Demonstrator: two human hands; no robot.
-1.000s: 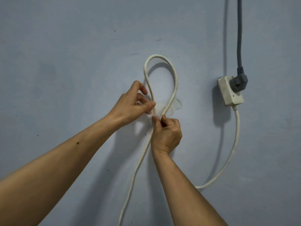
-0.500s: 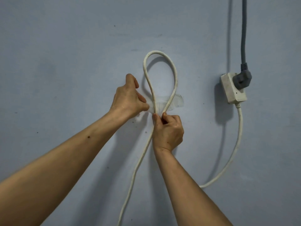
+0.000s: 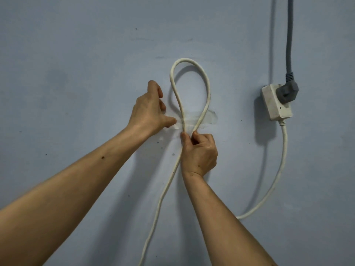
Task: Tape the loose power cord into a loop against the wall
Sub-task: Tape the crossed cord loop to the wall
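Mid-taping: clear tape [image 3: 208,118] across white cord [image 3: 207,87] loop's neck on wall [image 3: 76,73], right hand [image 3: 199,150] pinching crossing just below, left hand [image 3: 148,110] thumb pressing tape's left end, fingers loosely curled; next, probably rub right end flat.

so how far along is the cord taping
Done: the white cord is bent into a loop, and a clear tape strip lies across its neck on the wall.
In hand: the right hand pinches the crossing strands while the left hand presses the tape's left end.
Left: letting go to see if it holds.
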